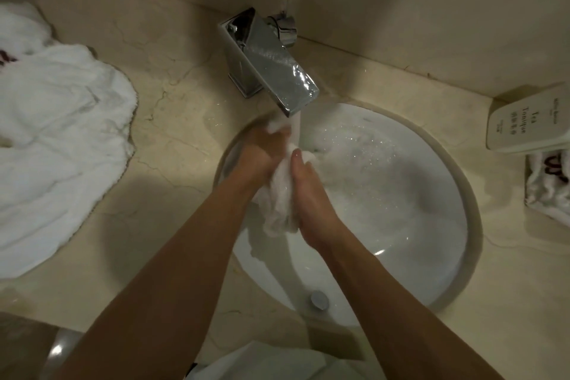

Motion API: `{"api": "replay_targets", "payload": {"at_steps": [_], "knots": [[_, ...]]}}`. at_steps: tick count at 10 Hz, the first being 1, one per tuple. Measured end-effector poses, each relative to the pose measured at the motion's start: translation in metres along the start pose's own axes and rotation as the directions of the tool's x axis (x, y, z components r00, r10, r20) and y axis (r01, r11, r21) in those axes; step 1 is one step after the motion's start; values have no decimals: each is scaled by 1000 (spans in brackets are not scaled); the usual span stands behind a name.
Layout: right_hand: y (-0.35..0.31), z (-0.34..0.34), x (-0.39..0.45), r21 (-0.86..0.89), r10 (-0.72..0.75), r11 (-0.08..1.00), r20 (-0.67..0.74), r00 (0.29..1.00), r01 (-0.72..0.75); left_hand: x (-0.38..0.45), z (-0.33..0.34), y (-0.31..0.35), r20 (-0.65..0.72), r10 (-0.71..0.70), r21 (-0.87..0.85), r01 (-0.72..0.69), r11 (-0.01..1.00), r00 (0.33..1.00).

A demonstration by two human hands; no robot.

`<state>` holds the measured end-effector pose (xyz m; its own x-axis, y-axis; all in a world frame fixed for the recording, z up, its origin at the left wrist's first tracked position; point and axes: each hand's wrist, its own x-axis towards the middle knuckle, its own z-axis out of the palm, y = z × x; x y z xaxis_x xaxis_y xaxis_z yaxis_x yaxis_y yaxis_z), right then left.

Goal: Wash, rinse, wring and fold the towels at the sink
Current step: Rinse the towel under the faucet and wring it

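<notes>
Hotel-style bathroom: marble counter (172,120), round basin (416,225), chrome faucet (271,62).

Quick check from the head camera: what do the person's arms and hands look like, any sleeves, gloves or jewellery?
Both forearms are bare to the frame edge. The left hand and right hand wear no gloves; no rings, watch or bracelet show. No sleeves are visible.

Four towels (279,194), one faucet (271,62)

Small white wet towel (279,194), bunched and hanging lengthwise over the white sink (401,225), top end under the running faucet (271,62).
</notes>
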<state>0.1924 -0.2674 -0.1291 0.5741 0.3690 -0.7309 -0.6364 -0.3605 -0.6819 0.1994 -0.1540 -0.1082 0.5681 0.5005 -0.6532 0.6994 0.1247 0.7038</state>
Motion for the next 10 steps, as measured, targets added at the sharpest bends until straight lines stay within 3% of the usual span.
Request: {"api": "replay_targets", "payload": {"at_steps": [1, 2, 3, 4, 5, 6, 7, 8, 9, 10], "knots": [[-19, 1, 20, -25, -99, 995, -301, 949, 96, 2, 4, -3, 20, 20, 170, -23, 985, 1000], [-34, -3, 48, 212, 62, 977, -335, 940, 12, -10, 15, -10, 71, -71, 206, 55, 977, 995], [-29, 10, 30, -166, -198, 973, -250, 948, 159, 1, 5, -24, -4, -30, 185, 30, 982, 1000], [-34, 11, 28, -155, -231, 968, -229, 946, 199, 3, -4, -28, 10, -99, 201, 95, 975, 995], [-41, 2, 55, 188, 100, 982, -412, 906, -23, -14, 9, -17, 70, -81, 239, 62, 969, 994], [-32, 16, 36, 208, 75, 978, -320, 944, -7, -7, 8, -12, -20, -68, 145, 70, 987, 997], [-19, 15, 18, 89, 0, 996, -165, 986, 15, -2, 0, 1, -20, -35, 146, 38, 989, 999], [-12, 3, 33, 136, 39, 991, -333, 942, 7, -6, 9, 1, 24, 119, 244, -121, 962, 993], [-5, -6, 42, 236, 163, 967, -313, 936, -90, -18, 21, -14, -112, 323, 419, -250, 873, 940], [8, -23, 29, 586, 297, 768, 31, 954, -258, -19, 15, -27, -127, 201, 283, -159, 946, 971]]}}
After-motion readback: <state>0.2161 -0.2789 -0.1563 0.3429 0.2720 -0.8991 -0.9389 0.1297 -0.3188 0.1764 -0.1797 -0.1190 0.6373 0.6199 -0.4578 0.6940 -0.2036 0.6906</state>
